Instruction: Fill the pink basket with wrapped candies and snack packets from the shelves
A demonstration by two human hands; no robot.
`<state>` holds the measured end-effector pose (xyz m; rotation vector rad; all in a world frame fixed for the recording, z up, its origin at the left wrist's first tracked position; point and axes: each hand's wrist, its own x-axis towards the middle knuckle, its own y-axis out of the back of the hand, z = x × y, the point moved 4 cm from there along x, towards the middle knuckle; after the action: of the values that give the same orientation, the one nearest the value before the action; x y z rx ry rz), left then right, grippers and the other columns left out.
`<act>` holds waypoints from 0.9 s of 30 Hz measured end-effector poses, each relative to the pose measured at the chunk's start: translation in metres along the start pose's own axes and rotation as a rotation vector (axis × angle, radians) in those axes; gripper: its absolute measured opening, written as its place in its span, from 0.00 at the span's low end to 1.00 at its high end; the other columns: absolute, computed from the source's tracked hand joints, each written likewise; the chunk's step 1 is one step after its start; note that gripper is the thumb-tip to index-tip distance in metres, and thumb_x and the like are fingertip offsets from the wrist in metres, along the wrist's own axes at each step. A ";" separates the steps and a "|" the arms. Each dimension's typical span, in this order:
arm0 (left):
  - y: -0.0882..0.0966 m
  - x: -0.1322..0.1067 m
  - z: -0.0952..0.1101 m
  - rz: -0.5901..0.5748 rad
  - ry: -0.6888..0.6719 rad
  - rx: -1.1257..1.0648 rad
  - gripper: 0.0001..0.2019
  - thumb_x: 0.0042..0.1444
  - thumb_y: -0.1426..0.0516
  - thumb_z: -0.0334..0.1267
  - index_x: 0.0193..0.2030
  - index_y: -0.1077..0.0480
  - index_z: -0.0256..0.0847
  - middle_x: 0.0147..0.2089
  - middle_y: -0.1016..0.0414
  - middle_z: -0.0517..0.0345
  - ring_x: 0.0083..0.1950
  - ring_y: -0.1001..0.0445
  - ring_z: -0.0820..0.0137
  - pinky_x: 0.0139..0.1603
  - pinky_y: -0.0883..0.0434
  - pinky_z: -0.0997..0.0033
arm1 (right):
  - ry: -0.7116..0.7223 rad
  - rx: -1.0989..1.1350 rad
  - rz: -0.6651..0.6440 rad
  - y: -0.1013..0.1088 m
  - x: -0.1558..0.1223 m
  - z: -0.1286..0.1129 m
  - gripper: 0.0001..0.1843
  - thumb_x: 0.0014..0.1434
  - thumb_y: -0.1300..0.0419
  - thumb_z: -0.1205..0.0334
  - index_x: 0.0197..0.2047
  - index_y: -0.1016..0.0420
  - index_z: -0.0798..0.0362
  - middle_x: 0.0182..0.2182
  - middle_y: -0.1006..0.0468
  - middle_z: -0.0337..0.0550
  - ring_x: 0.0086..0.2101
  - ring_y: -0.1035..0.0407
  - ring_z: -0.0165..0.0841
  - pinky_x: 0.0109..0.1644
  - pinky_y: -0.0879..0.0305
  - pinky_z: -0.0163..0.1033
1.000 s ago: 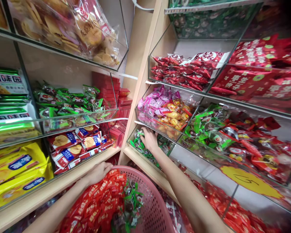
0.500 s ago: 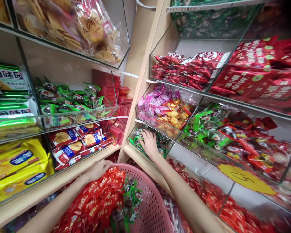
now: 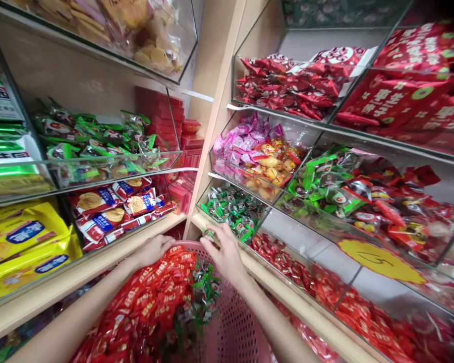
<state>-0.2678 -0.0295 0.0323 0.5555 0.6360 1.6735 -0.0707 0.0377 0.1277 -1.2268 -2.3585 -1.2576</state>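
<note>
At the far rim of a pink perforated basket (image 3: 245, 312), my left hand (image 3: 157, 249) grips the edge with its fingers curled over it. My right hand (image 3: 223, 249) is above the same rim, closed around green-wrapped candy (image 3: 209, 233) that shows at its fingertips. How many pieces it holds is hidden. Red-wrapped candies (image 3: 147, 302) fill the basket's left part. Beside them lies a smaller heap of green-and-clear wrapped candies (image 3: 202, 297). Just beyond my right hand is a glass bin of small green-wrapped candies (image 3: 230, 204).
Wooden shelves meet in a corner post (image 3: 212, 136). Pink and yellow candies (image 3: 265, 151) sit in the bin above the green ones. A yellow price tag (image 3: 382, 260) hangs at right. Yellow packs (image 3: 30, 237) and red-blue biscuit packs (image 3: 106, 212) lie at left.
My right hand has come out of the green candy bin with candy in it and moved down and toward me, over the basket rim. My left hand stays on the rim.
</note>
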 end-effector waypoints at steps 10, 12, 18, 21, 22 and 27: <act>0.000 0.001 -0.002 0.004 -0.011 0.049 0.21 0.57 0.59 0.49 0.25 0.35 0.38 0.26 0.32 0.61 0.31 0.34 0.70 0.35 0.40 0.76 | -0.352 0.239 -0.182 -0.041 -0.063 0.049 0.12 0.52 0.42 0.54 0.38 0.35 0.50 0.25 0.29 0.33 0.24 0.37 0.27 0.26 0.42 0.31; 0.000 0.002 -0.004 0.007 -0.016 0.044 0.21 0.57 0.59 0.49 0.26 0.35 0.38 0.27 0.31 0.61 0.31 0.34 0.70 0.35 0.40 0.76 | -0.332 0.234 -0.212 -0.044 -0.064 0.044 0.12 0.52 0.42 0.55 0.38 0.33 0.50 0.27 0.28 0.34 0.25 0.36 0.27 0.27 0.41 0.31; -0.002 0.003 -0.008 0.005 0.006 0.062 0.20 0.57 0.59 0.49 0.27 0.35 0.39 0.28 0.30 0.61 0.32 0.33 0.70 0.36 0.40 0.76 | -0.214 0.133 -0.271 -0.055 -0.066 0.029 0.22 0.50 0.39 0.56 0.48 0.35 0.47 0.42 0.28 0.39 0.41 0.34 0.33 0.43 0.39 0.37; -0.001 0.002 -0.006 0.008 0.011 0.071 0.20 0.57 0.59 0.49 0.26 0.36 0.39 0.27 0.32 0.62 0.32 0.33 0.70 0.35 0.40 0.76 | -0.175 -0.018 -0.321 -0.058 -0.069 0.028 0.26 0.49 0.38 0.54 0.51 0.38 0.44 0.45 0.28 0.39 0.46 0.37 0.37 0.49 0.42 0.42; -0.001 0.002 -0.004 0.008 0.012 0.065 0.20 0.57 0.59 0.49 0.26 0.36 0.39 0.27 0.32 0.62 0.32 0.33 0.70 0.35 0.39 0.76 | -0.157 -0.071 -0.340 -0.059 -0.070 0.028 0.25 0.49 0.38 0.53 0.51 0.37 0.44 0.45 0.28 0.39 0.46 0.37 0.38 0.49 0.43 0.44; 0.000 -0.001 -0.001 0.010 0.019 0.070 0.21 0.57 0.59 0.49 0.28 0.34 0.39 0.28 0.30 0.61 0.33 0.32 0.69 0.36 0.38 0.75 | -0.079 -0.274 -0.425 -0.062 -0.071 0.030 0.22 0.52 0.40 0.53 0.50 0.36 0.44 0.44 0.27 0.40 0.45 0.37 0.40 0.48 0.43 0.45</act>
<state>-0.2684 -0.0302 0.0322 0.5943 0.7088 1.6729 -0.0659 0.0016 0.0354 -0.8745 -2.6685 -1.7377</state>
